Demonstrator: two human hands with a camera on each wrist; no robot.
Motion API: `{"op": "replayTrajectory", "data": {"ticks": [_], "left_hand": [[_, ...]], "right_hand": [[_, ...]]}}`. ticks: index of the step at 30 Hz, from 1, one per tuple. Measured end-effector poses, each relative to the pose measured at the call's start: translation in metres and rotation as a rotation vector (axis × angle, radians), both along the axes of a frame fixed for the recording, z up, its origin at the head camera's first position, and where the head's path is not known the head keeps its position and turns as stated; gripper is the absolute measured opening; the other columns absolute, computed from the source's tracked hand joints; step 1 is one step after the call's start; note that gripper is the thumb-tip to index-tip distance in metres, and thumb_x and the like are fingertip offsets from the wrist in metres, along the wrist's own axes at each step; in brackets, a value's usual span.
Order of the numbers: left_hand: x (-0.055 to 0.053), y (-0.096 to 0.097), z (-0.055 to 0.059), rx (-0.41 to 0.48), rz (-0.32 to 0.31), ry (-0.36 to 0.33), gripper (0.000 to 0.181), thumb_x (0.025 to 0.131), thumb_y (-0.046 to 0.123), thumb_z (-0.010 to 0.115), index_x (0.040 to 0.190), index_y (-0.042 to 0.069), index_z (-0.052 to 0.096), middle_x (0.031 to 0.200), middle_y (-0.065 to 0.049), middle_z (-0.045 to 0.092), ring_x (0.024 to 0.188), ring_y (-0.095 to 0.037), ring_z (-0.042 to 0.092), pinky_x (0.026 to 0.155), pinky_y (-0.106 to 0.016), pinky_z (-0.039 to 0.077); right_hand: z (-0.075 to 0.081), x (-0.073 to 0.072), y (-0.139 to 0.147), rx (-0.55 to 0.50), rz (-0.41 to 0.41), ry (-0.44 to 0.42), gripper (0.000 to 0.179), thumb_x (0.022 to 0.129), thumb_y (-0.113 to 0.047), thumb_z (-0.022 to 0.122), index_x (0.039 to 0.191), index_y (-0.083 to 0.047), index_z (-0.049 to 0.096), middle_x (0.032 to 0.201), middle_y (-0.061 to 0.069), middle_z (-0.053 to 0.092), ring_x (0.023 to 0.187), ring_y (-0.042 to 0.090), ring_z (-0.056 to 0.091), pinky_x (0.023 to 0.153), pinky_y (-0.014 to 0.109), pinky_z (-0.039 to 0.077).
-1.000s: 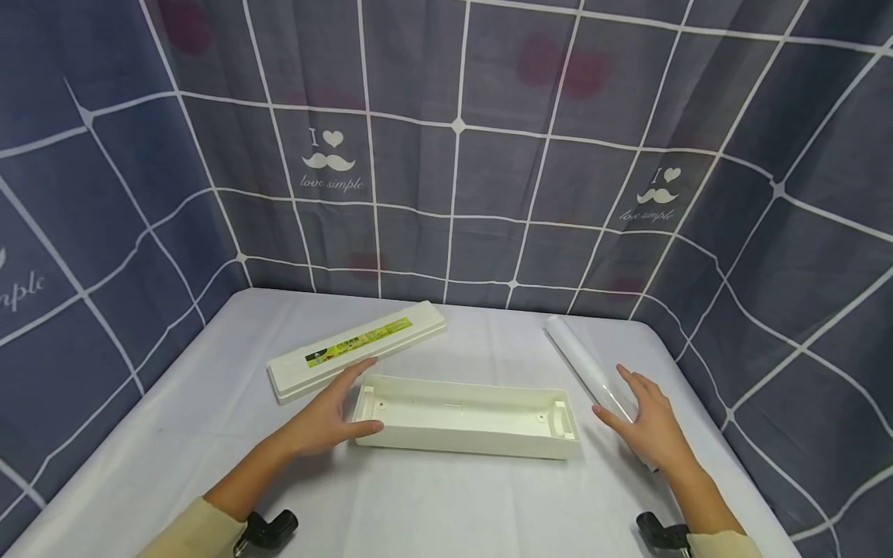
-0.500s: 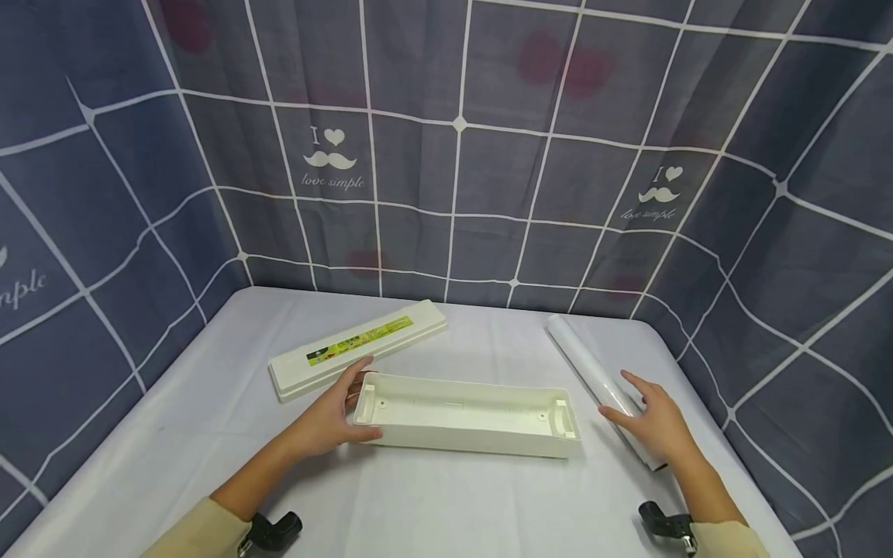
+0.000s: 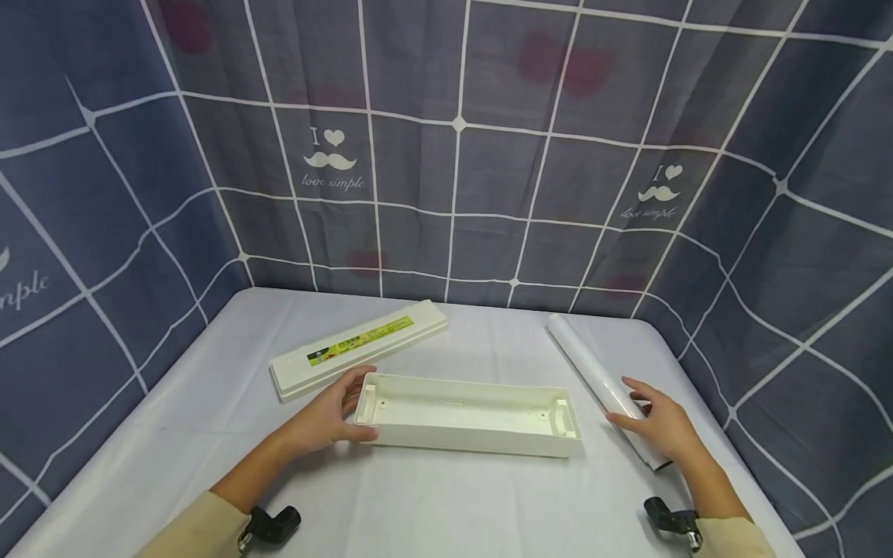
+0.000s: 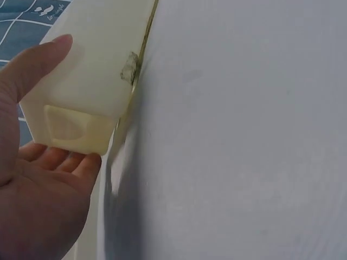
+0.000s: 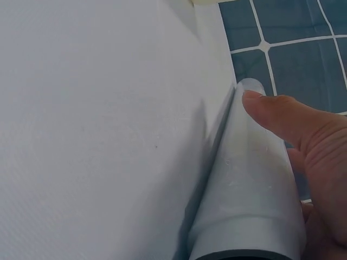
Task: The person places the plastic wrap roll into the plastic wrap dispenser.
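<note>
A long cream cling film box lies with its inside facing up in front of me. My left hand grips its left end, thumb on the near wall and fingers round the far side. In the left wrist view the thumb lies on the box wall. At the right is a glossy white roll of cling film, set at a slant. My right hand holds its near end. In the right wrist view the thumb lies over the roll; the other fingers are mostly hidden.
The cream lid, with a green and yellow label, lies behind the box at the left. A white cloth covers the table. Grey-blue checked curtains stand at the back and both sides.
My right hand has come down onto the roll, and its fingers have curled at the near end. The left hand's fingers have closed round the box end. Box and lid lie nearly as before.
</note>
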State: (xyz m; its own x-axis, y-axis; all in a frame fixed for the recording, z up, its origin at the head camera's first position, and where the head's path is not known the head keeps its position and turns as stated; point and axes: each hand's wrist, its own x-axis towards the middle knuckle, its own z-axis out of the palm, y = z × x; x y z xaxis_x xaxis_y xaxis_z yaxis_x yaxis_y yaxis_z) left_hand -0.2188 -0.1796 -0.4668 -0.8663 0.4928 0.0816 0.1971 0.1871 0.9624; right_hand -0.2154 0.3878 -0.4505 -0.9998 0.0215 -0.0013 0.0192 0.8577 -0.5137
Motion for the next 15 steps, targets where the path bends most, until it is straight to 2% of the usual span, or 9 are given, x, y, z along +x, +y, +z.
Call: {"op": "replayTrajectory", "data": {"ticks": [3, 7, 11, 15], "left_hand": [[-0.0021, -0.0022, -0.0005, 0.024, -0.023, -0.021, 0.107, 0.075, 0.004, 0.09, 0.157, -0.004, 0.021, 0.155, -0.026, 0.035, 0.146, -0.046, 0.036, 0.107, -0.005, 0.037], [-0.0045, -0.0044, -0.0006, 0.041, -0.046, -0.04, 0.105, 0.075, -0.002, 0.088, 0.157, -0.004, 0.022, 0.155, -0.026, 0.036, 0.144, -0.045, 0.038, 0.108, -0.008, 0.041], [-0.0057, -0.0054, -0.0007, 0.055, -0.056, -0.035, 0.103, 0.075, -0.005, 0.087, 0.156, -0.005, 0.023, 0.153, -0.027, 0.036, 0.141, -0.046, 0.04, 0.108, -0.013, 0.044], [-0.0057, -0.0059, -0.001, 0.059, -0.063, -0.03, 0.103, 0.075, -0.007, 0.086, 0.156, -0.005, 0.023, 0.154, -0.027, 0.035, 0.142, -0.045, 0.039, 0.109, -0.013, 0.044]], "right_hand": [[-0.0001, 0.0005, 0.0017, -0.023, 0.011, -0.006, 0.095, 0.083, -0.047, 0.084, 0.154, -0.003, 0.041, 0.138, 0.034, 0.056, 0.118, 0.048, 0.061, 0.083, 0.052, 0.059], [0.0003, 0.0013, 0.0026, -0.042, 0.017, -0.021, 0.093, 0.082, -0.044, 0.085, 0.153, -0.002, 0.042, 0.137, 0.035, 0.057, 0.117, 0.048, 0.061, 0.08, 0.048, 0.06], [-0.0004, 0.0013, 0.0032, -0.051, 0.015, -0.026, 0.093, 0.081, -0.043, 0.086, 0.153, -0.002, 0.044, 0.133, 0.034, 0.06, 0.114, 0.045, 0.063, 0.077, 0.044, 0.06], [-0.0019, 0.0015, 0.0036, -0.061, 0.006, -0.025, 0.092, 0.08, -0.042, 0.087, 0.152, -0.002, 0.045, 0.129, 0.032, 0.063, 0.11, 0.041, 0.064, 0.074, 0.041, 0.059]]}}
